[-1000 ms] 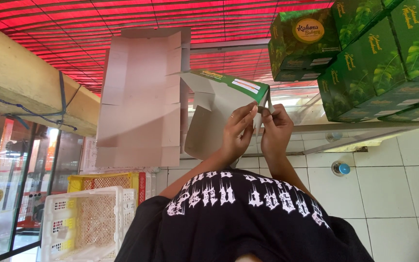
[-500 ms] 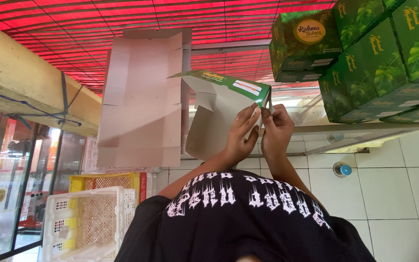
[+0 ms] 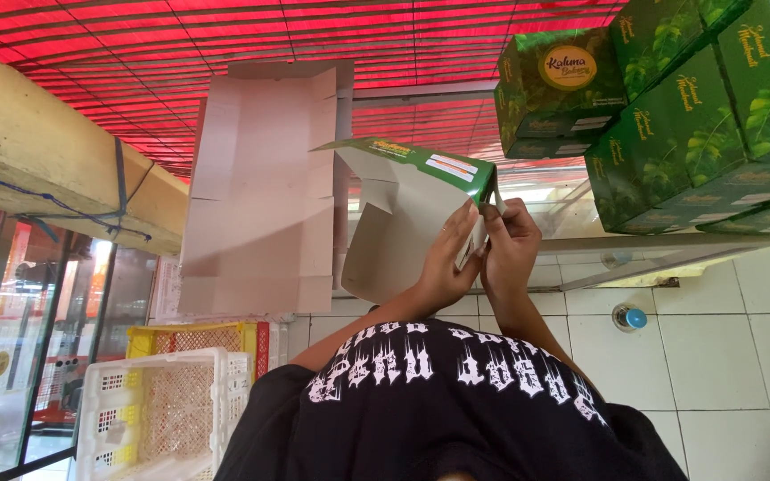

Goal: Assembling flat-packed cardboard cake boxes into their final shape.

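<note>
I hold a partly folded carton [image 3: 403, 214], green with a leaf print outside and plain grey inside, in front of my chest. My left hand [image 3: 447, 267] lies flat against its grey inner panel, fingers pointing up to the green edge. My right hand [image 3: 510, 249] pinches a flap at the same corner, right beside the left fingertips. The carton's green top panel sticks out to the left. My black shirt with white lettering [image 3: 447, 401] fills the lower middle.
A large flat unfolded cardboard sheet [image 3: 260, 187] stands behind the carton on the left. Stacked finished green boxes [image 3: 688, 116] sit top right above a metal shelf rail [image 3: 670, 249]. White [image 3: 153, 410] and yellow [image 3: 198, 338] plastic crates are lower left. White tiles [image 3: 741, 356] are on the right.
The carton's green top panel has swung out further to the left and opened wider. Both hands stay at the same corner of the carton.
</note>
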